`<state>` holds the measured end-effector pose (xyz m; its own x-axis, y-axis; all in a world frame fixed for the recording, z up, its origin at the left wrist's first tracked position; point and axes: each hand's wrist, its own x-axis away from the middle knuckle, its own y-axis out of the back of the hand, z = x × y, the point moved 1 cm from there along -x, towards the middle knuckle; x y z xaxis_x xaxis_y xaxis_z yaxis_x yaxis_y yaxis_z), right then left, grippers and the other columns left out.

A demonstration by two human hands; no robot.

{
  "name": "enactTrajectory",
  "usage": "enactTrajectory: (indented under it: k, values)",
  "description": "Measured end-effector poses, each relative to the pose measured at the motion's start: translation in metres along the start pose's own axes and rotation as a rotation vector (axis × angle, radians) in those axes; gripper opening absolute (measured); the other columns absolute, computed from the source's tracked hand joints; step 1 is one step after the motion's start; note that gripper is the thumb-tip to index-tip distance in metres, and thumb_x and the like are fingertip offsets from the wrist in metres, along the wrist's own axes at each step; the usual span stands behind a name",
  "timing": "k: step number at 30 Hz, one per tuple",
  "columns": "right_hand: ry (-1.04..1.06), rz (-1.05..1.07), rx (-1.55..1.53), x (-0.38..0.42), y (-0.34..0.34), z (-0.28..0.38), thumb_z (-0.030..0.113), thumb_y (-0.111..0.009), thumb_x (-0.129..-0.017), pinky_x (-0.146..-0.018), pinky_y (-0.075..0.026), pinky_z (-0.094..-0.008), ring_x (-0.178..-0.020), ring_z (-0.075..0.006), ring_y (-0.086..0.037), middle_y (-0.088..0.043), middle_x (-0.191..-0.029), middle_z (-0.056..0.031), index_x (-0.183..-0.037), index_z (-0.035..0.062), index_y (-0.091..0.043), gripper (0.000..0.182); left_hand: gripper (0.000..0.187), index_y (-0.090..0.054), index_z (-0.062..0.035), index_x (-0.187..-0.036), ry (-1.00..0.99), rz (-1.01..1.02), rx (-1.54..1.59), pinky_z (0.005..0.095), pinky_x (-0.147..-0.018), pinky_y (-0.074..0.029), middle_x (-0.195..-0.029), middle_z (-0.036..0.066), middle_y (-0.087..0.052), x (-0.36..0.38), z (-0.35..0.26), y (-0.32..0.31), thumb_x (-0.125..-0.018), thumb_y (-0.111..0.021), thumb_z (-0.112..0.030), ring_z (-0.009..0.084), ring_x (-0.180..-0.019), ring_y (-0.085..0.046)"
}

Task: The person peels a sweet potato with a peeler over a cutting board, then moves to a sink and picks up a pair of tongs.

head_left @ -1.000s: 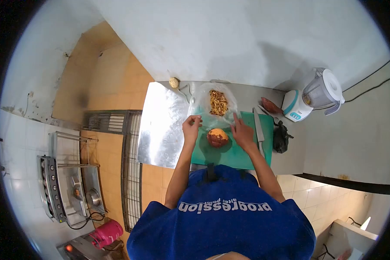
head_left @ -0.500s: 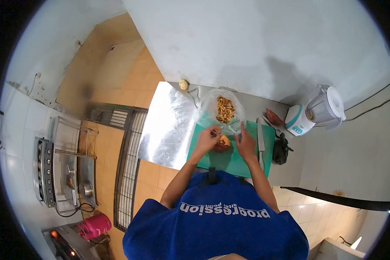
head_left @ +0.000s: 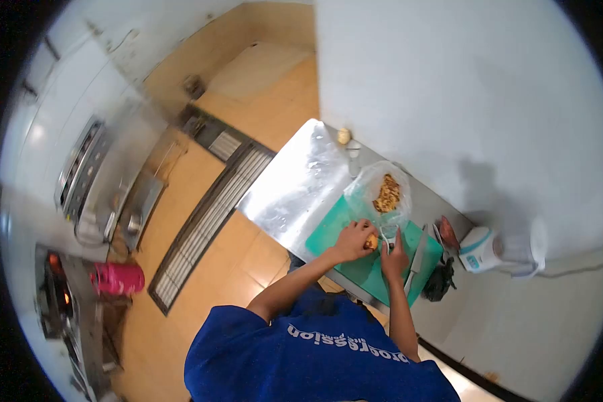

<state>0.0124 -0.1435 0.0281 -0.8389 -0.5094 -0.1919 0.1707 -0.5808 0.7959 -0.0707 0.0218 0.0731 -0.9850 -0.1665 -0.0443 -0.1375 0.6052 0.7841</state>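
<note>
My left hand [head_left: 352, 241] is closed around a partly peeled sweet potato [head_left: 372, 242] with orange flesh, low over the green cutting board [head_left: 323, 228]. Beside it, my right hand [head_left: 394, 260] grips a peeler [head_left: 388, 233], its pale head pointing away from me, close to the sweet potato. Just beyond both hands, a clear plastic bag [head_left: 360, 192] lies spread open with brown and yellow peelings [head_left: 387, 194] in it. A long knife [head_left: 419, 253] rests on the board's right side.
Right of the board are a black plastic bag [head_left: 439, 281], a reddish unpeeled tuber [head_left: 447, 233] and a blender [head_left: 482, 249]. A pale round item [head_left: 344, 136] sits at the far edge of the steel table [head_left: 281, 181], by the wall. A pink gas cylinder [head_left: 118, 278] stands at left.
My left hand has gone from pinching above the sweet potato to wrapping around it. My right hand has come closer with the peeler. The camera view has turned.
</note>
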Motion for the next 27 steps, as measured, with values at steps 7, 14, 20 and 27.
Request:
enactTrajectory:
  k: [7,14,20,27]
  values:
    - [0.058,-0.084,0.005,0.01,-0.003,-0.005,0.032,-0.065,-0.091,-0.068,-0.053,-0.0448,-0.083,-0.0354,-0.069,-0.069,-0.103,-0.0194,-0.152,0.0116,-0.037,0.07,0.067,-0.052,-0.0203,-0.13,0.097,-0.147,0.137,0.0494,-0.093,-0.049,-0.128,0.012,-0.05,0.008,0.008,-0.019,-0.071,-0.082,-0.034,0.0415,-0.113,-0.051]
    - [-0.434,0.0,-0.209,0.015,0.009,0.027,0.026,-0.067,-0.091,-0.072,-0.051,-0.0419,-0.08,-0.0319,-0.067,-0.067,-0.113,-0.0211,-0.151,0.0067,-0.038,0.069,0.082,-0.05,-0.022,-0.133,0.133,0.067,0.128,0.0513,-0.092,-0.05,-0.125,0.016,-0.052,0.002,0.024,-0.005,-0.062,-0.087,-0.038,0.0412,-0.112,-0.054]
    - [-0.282,-0.308,-0.102,0.044,-0.012,0.043,0.022,-0.061,-0.096,-0.076,-0.049,-0.0425,-0.089,-0.0335,-0.063,-0.064,-0.116,-0.0231,-0.151,0.0053,-0.038,0.062,0.079,-0.052,-0.0216,-0.132,0.015,0.291,0.038,0.0492,-0.091,-0.051,-0.123,0.017,-0.054,-0.001,0.042,0.018,-0.063,-0.087,-0.038,0.0421,-0.109,-0.059]
    - [-0.148,-0.522,-0.134,0.058,-0.045,0.092,0.02,-0.057,-0.098,-0.084,-0.05,-0.0449,-0.104,-0.0408,-0.063,-0.061,-0.124,-0.0242,-0.147,0.0018,-0.041,0.055,0.072,-0.059,-0.0109,-0.13,-0.096,0.51,0.603,0.0392,-0.089,-0.053,-0.115,0.013,-0.066,-0.021,0.112,0.027,-0.071,-0.083,-0.044,0.0263,-0.102,-0.065]
